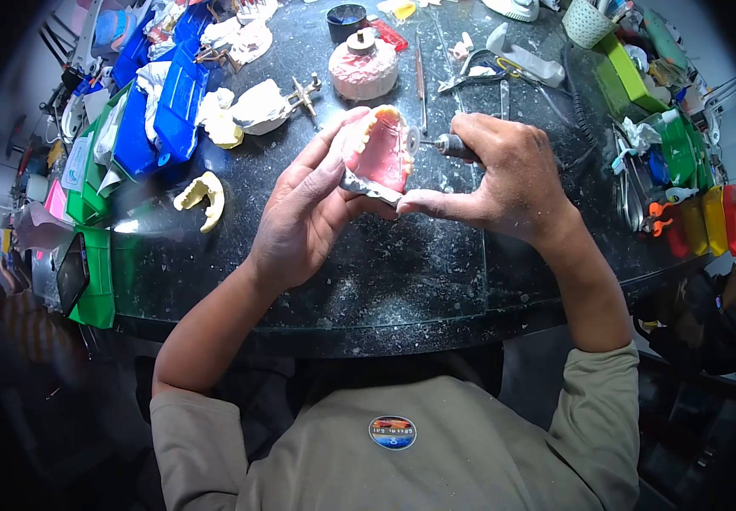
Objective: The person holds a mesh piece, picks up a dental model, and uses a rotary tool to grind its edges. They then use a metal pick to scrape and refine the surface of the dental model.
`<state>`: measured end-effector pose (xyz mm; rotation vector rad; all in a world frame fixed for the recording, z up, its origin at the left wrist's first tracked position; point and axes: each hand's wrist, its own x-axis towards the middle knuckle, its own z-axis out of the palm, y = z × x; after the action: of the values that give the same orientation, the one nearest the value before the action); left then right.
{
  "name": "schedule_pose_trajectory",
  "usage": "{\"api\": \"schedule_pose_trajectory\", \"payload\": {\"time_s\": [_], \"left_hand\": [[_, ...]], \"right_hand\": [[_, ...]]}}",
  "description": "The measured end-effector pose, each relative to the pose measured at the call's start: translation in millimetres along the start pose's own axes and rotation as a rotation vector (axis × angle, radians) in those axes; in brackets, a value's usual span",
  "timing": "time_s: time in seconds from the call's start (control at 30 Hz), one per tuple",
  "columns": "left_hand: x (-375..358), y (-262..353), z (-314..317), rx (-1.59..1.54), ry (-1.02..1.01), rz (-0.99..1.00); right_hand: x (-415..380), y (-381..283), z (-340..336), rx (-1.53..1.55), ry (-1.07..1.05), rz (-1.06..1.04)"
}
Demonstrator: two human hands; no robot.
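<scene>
Nearest my lens is the beige shirt [402, 451] with its round sticker, below the dusty black bench [368, 281]. Moving left to right: green and blue bins [142, 119] crowd the far left, a pale yellow dental arch [202, 198] lies loose on the bench, and then the left hand [304, 209] has its fingers wrapped around a pink denture [380, 153], tilted up over the bench's middle. The right hand [504, 183] clenches a rotary handpiece [451, 146], its small disc touching the denture's right edge. I judge this is the trimming step, mid-way. The next move, I think, calls for a steady grip and light pressure along the border, turning the denture a little. More green bins [640, 85] sit far right.
</scene>
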<state>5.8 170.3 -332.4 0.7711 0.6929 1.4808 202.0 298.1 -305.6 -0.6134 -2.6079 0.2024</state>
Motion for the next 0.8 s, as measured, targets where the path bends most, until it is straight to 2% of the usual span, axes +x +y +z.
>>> {"api": "schedule_pose_trajectory", "payload": {"time_s": [0.8], "left_hand": [[-1.6,-2.5,1.8,0.216,0.028,0.017]], "right_hand": [[-1.6,0.8,4.9,-0.07,-0.063,-0.03]]}}
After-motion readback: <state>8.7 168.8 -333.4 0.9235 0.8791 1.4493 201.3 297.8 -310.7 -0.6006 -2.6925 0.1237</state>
